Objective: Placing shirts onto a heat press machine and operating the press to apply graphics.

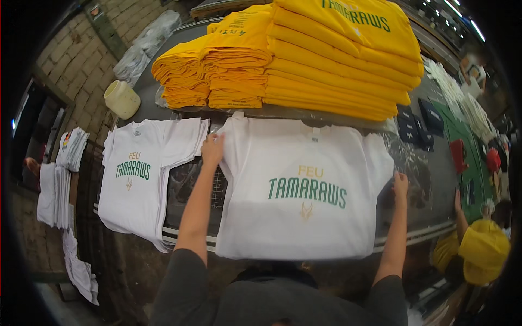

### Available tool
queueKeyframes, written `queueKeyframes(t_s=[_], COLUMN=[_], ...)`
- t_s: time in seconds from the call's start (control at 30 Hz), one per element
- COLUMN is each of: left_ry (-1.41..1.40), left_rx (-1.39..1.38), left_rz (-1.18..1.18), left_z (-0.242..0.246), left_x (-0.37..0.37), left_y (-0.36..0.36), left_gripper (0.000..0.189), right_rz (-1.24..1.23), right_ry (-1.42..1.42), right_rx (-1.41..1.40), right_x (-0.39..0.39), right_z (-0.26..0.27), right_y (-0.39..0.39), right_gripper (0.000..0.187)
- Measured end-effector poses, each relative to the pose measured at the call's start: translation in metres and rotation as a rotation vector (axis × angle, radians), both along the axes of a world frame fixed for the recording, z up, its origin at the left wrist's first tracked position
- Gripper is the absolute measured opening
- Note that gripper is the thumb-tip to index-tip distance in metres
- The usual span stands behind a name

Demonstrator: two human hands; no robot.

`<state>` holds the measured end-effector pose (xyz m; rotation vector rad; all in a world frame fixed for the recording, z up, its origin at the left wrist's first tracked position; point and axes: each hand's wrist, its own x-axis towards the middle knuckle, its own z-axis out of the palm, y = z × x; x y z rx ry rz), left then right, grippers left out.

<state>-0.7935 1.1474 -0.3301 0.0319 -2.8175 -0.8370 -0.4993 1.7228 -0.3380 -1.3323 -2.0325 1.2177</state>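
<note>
A white T-shirt (253, 195) lies spread face up in front of me, its lower part over the table's near edge. Green and gold lettering and a small horned-head emblem mark its chest. At the sleeve on the left, my left hand (213, 150) pinches the fabric. My right hand (400, 182) holds the hem of the opposite sleeve, with the arm stretched out. To the left, several more white T-shirts (126, 208) are stacked flat, the top one bearing the same print.
Tall stacks of folded yellow shirts (334, 77) stand along the back of the dark table (412, 203). A pale plastic jar (122, 100) is at the back left. Dark folded items (412, 126) lie to the right. A person in a yellow top (483, 248) is at the far right.
</note>
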Motion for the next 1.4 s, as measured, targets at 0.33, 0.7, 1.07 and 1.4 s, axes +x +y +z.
queueKeyframes(t_s=[0.33, 0.7, 1.07, 1.4], left_ry=[0.107, 0.230, 0.089, -0.145], left_rx=[-0.016, -0.203, -0.142, -0.181], left_rz=[0.246, 0.339, -0.357, -0.125], left_z=[-0.016, -0.019, -0.024, 0.001], left_x=[-0.001, 0.031, 0.203, 0.304], left_y=[-0.007, 0.022, 0.041, -0.022], left_gripper=[0.020, 0.034, 0.054, 0.055], right_rz=[0.091, -0.247, 1.055, 0.987], right_ry=[-0.047, -0.528, -0.283, -0.015], right_rx=[0.536, 1.367, 1.233, 0.535], right_x=[-0.095, -0.115, -0.166, -0.155], right_z=[0.001, -0.017, -0.026, -0.041], right_y=[-0.006, -0.021, -0.141, -0.299], right_gripper=[0.038, 0.061, 0.043, 0.043])
